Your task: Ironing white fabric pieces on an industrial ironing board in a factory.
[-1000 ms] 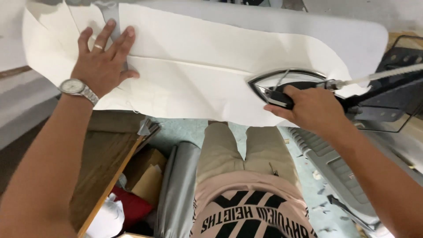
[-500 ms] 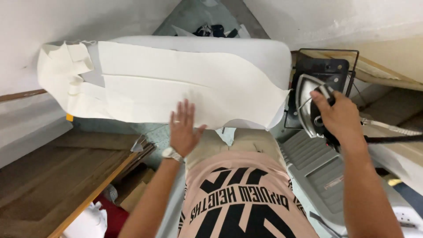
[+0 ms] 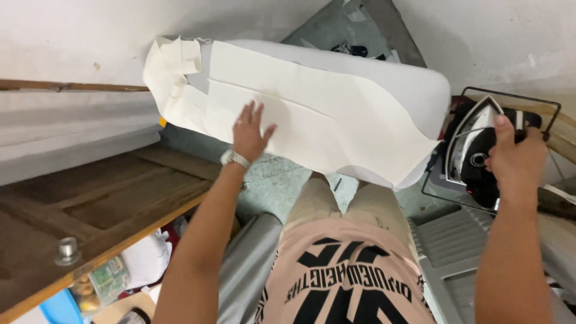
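- The cream fabric piece (image 3: 312, 123) lies spread along the white padded ironing board (image 3: 420, 84), its far end folded over on itself near the wall and its near edge hanging off the board's side.
- The left hand (image 3: 251, 131) rests flat on the cloth near its lower edge, fingers spread wide, holding nothing, just pressing; a wristwatch (image 3: 234, 158) sits at the wrist.
- The right hand (image 3: 516, 159) is closed around the handle of the black iron (image 3: 474, 150), which stands tipped up in a wire rest (image 3: 510, 96) just beside the board's end, soleplate clear of the cloth.
- The fabric looks thin, soft and light to me; it should slide and crease easily, so a flat palm or a pinch at an edge seems the way to hold it.
- The iron looks heavy and is probably hot; the handle is the only sensible place to grip.
- Compared with a second ago, the iron has come off the cloth and gone to its rest.
- The left hand has shifted from the far-left part of the fabric to its near edge.
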